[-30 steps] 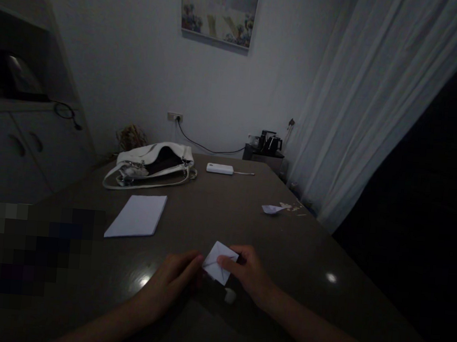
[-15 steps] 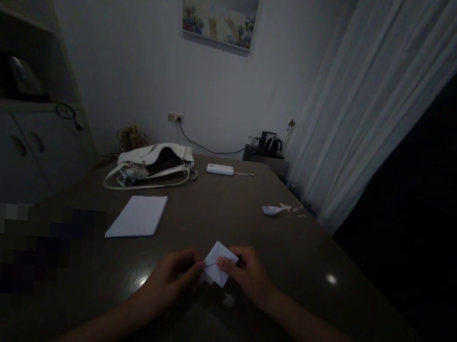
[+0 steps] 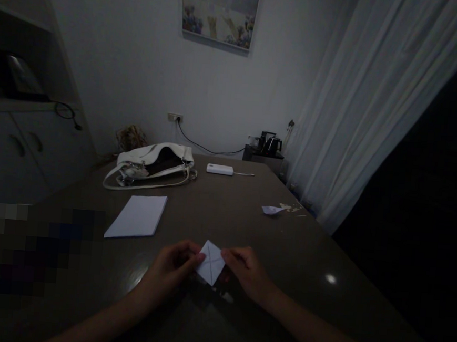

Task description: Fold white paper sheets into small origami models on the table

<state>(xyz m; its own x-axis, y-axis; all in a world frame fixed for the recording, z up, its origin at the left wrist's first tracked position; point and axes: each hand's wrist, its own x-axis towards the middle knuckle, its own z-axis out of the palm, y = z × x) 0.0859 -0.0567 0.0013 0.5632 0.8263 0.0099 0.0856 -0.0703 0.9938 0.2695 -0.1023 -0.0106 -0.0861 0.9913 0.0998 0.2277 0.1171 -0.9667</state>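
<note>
A small square of folded white paper (image 3: 212, 267) is held above the table, turned so its corners point up, down and to the sides. Crease lines cross on its face. My left hand (image 3: 177, 266) pinches its left corner between thumb and fingers. At the right corner, my right hand (image 3: 247, 271) grips it with the thumb on top; the fingers beneath are partly hidden. Farther off to the right, a small folded paper piece (image 3: 272, 210) lies on the table. A stack of white paper (image 3: 140, 217) rests to the left, beyond my left hand.
On the dark table (image 3: 217, 212), a white handbag (image 3: 155, 165) stands at the back left. Near the far edge lies a white power bank (image 3: 219, 169) with a short cable. Pale scraps (image 3: 291, 207) sit by the right edge, near a sheer curtain (image 3: 348, 106).
The folded paper has shifted slightly left and turned a little. My left hand now has its thumb over the left corner, and my right thumb has moved from its middle to the right corner.
</note>
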